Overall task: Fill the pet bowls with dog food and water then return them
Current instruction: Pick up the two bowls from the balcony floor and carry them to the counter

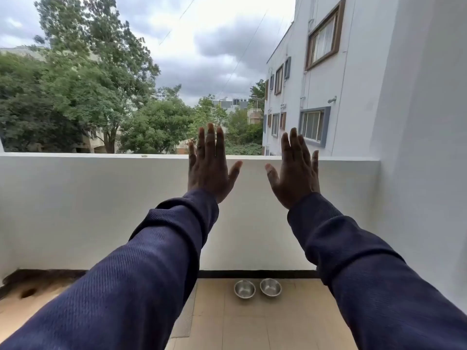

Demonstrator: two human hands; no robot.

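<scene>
Two small steel pet bowls stand side by side on the tiled balcony floor at the foot of the parapet: the left bowl and the right bowl. Both look empty. My left hand and my right hand are stretched out in front of me at parapet height, backs towards me, fingers straight and apart, holding nothing. Both hands are far above the bowls. Dark blue sleeves cover both arms.
A white parapet wall closes the balcony ahead, and a white wall closes it on the right. A dark stained patch marks the floor at the left corner. Trees and a white building stand beyond.
</scene>
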